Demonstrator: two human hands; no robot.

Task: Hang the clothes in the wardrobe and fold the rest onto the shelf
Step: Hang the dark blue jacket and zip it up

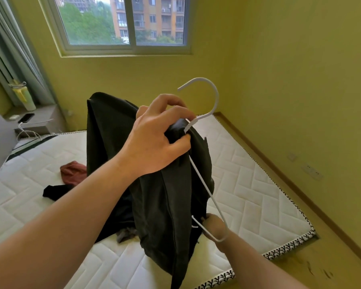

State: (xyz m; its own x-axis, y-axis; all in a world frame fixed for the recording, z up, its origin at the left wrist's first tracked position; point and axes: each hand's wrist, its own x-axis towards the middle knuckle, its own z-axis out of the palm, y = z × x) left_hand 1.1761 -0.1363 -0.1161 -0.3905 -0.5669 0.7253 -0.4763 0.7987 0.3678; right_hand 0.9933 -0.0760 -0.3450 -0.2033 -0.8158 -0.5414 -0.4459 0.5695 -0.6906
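Yellow walls are surrounding one bare mattress (248, 174). Above it, the left hand (154, 140) is curling its fingers (175, 110) round one white hanger (193, 122) and one dark garment (165, 205); the right hand (216, 225) is sitting at the hanger's near end, fingers hiding behind fabric, grip untellable.

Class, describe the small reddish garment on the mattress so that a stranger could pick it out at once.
Start at the white quilted mattress below the window. On its left half, just left of the big dark garment held on the white hanger, lies the crumpled reddish garment. It is the only red cloth; the black piece beside it lies flatter.
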